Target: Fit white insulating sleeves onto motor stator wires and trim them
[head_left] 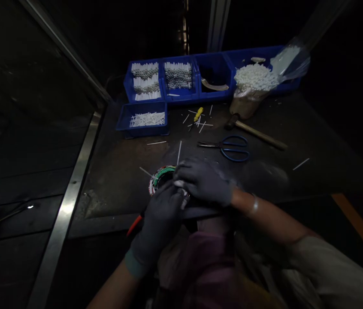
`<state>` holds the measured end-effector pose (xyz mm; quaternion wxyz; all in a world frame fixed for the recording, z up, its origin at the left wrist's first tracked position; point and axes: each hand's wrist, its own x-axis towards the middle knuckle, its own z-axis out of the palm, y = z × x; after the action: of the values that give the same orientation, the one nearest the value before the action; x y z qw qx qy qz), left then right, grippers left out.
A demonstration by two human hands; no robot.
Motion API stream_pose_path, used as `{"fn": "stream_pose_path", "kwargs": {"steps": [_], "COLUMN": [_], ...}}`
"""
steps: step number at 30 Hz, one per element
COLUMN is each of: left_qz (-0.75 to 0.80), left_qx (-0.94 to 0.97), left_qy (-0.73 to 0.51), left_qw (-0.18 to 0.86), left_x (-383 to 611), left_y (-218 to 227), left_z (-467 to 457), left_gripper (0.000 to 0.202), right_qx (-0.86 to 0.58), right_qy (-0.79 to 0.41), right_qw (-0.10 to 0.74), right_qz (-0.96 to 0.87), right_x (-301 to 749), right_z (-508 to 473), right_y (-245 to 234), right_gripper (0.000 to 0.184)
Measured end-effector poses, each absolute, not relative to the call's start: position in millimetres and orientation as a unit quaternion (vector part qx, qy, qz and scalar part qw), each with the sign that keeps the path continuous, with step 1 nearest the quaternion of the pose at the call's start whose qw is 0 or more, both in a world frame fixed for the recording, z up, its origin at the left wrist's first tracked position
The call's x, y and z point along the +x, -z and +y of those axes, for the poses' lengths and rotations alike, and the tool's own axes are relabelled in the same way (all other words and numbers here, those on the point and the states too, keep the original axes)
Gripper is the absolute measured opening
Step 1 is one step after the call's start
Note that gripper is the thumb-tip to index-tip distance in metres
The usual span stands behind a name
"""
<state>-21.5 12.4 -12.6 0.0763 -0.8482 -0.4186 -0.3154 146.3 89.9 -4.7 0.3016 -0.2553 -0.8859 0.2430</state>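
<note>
A ring-shaped wound part (163, 172), which looks like a motor stator with green, red and white windings, sits at the table's near edge. My left hand (164, 210), in a grey glove, has its fingers curled over the ring's near side. From the right, my gloved right hand (204, 182) reaches across the ring with bent fingers. A small white piece (179, 183) shows between the two hands; its kind is unclear. The hands cover much of the ring. A red handle (134, 224) sticks out beside my left hand, the rest hidden.
Blue bins (179, 99) with white tubes line the back, before them a blue tray (143, 132) of thin white sticks. Blue-handled scissors (234, 149), a hammer (260, 134), a yellow-handled tool (198, 114) and a bag of white tubes (255, 79) lie or stand on the table.
</note>
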Motion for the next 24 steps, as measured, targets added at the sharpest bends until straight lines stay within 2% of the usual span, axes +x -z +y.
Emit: {"fn": "stream_pose_path", "kwargs": {"steps": [5, 8, 9, 11, 13, 16, 18, 22, 24], "left_qz": [-0.450, -0.479, -0.488, -0.511, -0.530, -0.522, -0.499, -0.459, -0.450], "left_qx": [-0.855, -0.848, -0.843, -0.829, -0.817, -0.824, -0.844, -0.877, -0.883], "left_qy": [0.251, 0.218, 0.218, 0.222, 0.223, 0.217, 0.193, 0.140, 0.131], "left_qw": [0.064, 0.063, 0.061, 0.053, 0.032, -0.016, -0.032, -0.030, -0.024], "left_x": [-26.5, -25.4, -23.3, -19.5, -21.4, -42.4, -62.8, -86.6, -85.6], "left_y": [7.4, 9.2, 9.7, 9.0, 5.5, -2.7, -6.5, -7.6, -8.4], "left_z": [21.4, 21.7, 20.9, 19.0, 17.6, 14.3, 11.0, 9.5, 11.5], "left_gripper": [0.016, 0.017, 0.017, 0.019, 0.019, 0.031, 0.037, 0.035, 0.033], "right_qx": [-0.264, -0.431, -0.526, -0.696, -0.735, -0.742, -0.724, -0.612, -0.587], "right_qy": [-0.280, -0.238, -0.185, -0.078, -0.063, -0.069, -0.091, -0.141, -0.149], "right_qw": [0.319, 0.369, 0.345, 0.169, 0.111, 0.087, 0.125, 0.357, 0.402], "right_qz": [-0.866, -0.788, -0.755, -0.694, -0.666, -0.662, -0.673, -0.692, -0.687], "right_x": [142.0, 206.8, 235.1, 288.1, 323.8, 336.6, 324.8, 275.1, 246.8], "right_z": [121.9, 148.3, 157.6, 176.4, 190.2, 181.3, 147.7, 39.0, -8.9], "right_y": [15.3, 13.1, 12.5, 14.0, 18.0, 18.4, 12.2, 1.7, 5.0], "right_gripper": [0.014, 0.023, 0.026, 0.033, 0.037, 0.035, 0.035, 0.037, 0.038]}}
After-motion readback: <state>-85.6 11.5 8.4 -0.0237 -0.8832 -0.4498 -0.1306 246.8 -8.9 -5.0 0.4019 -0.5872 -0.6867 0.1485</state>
